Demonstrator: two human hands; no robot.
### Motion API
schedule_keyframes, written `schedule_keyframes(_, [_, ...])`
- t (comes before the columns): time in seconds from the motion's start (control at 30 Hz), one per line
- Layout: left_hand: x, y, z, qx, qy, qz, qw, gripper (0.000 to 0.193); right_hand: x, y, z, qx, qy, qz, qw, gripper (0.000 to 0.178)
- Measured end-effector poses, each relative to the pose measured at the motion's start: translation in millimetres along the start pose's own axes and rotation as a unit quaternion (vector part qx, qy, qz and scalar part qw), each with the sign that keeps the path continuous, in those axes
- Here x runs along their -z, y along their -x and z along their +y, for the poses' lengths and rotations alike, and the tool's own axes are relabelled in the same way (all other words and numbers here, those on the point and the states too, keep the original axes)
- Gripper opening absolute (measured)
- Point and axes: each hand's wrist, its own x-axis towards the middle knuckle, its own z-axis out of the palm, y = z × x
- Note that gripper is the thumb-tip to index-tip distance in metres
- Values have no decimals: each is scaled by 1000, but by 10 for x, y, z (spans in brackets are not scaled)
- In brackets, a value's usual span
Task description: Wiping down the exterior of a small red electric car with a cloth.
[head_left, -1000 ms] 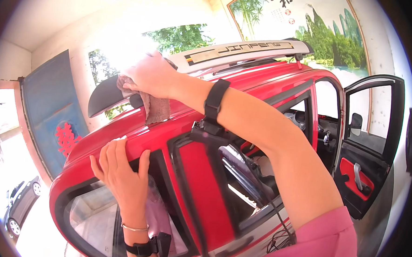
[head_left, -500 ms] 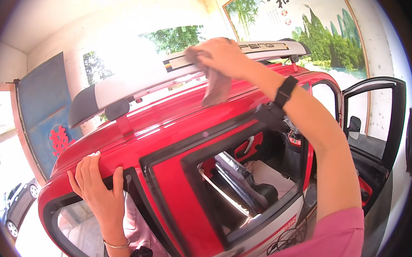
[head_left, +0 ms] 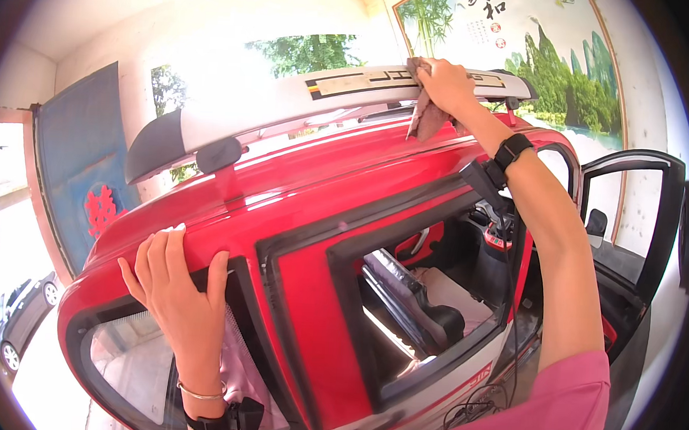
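Note:
My right hand (head_left: pixel 447 86) presses a brownish-grey cloth (head_left: pixel 429 118) against the white roof rail (head_left: pixel 367 88) of a small red vehicle. Its fingers are closed round the cloth, and the loose end hangs down toward the roof. Lower left, my left hand (head_left: pixel 176 278) rests with fingers spread on the edge of the red roof (head_left: pixel 236 201), above a rear side window (head_left: pixel 138 368). Nothing is in that hand. A black device is strapped to each wrist, and a bangle circles the left one.
An open side window (head_left: pixel 425 313) shows the seat inside. To the right a black-framed door (head_left: pixel 625 222) stands open, with a mirror (head_left: pixel 596 222) on it. Black cables (head_left: pixel 475 405) hang by the vehicle's side. Behind are a blue door (head_left: pixel 83 154) and a landscape mural (head_left: pixel 554 78); a dark car (head_left: pixel 23 319) is outside.
My right hand has slid the cloth to the right along the roof rail. My left hand remains on the roof edge. The whole view has shifted slightly.

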Motion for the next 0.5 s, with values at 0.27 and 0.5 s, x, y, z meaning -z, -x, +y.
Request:
schedule_keyframes(0.27, [-23, 1, -30, -15, 5, 6, 1000, 56, 202, 398, -1418, 286, -53, 51, 955, 33])
schedule_keyframes(0.5, [-11, 16, -131, -31, 28, 3, 999, 61, 365, 795, -2445, 460, -161, -6, 873, 30])
